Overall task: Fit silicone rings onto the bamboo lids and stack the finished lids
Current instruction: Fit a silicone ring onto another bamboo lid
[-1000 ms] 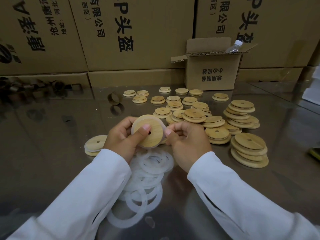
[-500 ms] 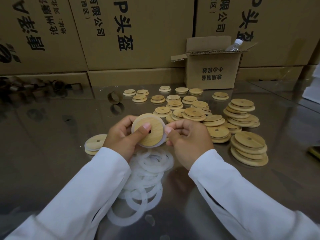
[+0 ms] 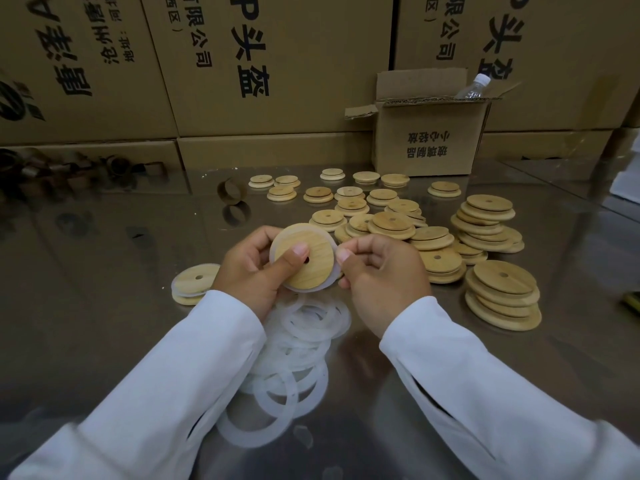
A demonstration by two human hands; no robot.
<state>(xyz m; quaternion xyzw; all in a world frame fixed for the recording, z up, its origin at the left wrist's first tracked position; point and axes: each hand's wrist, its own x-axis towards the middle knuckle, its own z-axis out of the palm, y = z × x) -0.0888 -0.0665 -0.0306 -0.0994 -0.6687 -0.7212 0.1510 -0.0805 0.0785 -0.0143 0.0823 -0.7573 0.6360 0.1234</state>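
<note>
My left hand (image 3: 252,271) grips a round bamboo lid (image 3: 311,268) with a small centre hole, thumb pressed on its face. A translucent silicone ring (image 3: 334,271) sits around the lid's edge, and my right hand (image 3: 381,271) pinches that ring at the lid's right side. Under my hands lies a loose pile of white silicone rings (image 3: 294,358). To the left, a short stack of ringed lids (image 3: 192,284) rests on the steel table (image 3: 104,306). Bare bamboo lids (image 3: 391,221) are scattered and heaped behind and to the right.
Taller lid stacks (image 3: 502,296) stand at the right. An open small carton (image 3: 426,140) with a plastic bottle (image 3: 474,86) sits at the back, in front of a wall of big cartons (image 3: 259,64). A tape core (image 3: 230,190) lies at the back left.
The lid has turned slightly in my hands, and more of the ring now shows round its right and lower edge. Both hands stay in place.
</note>
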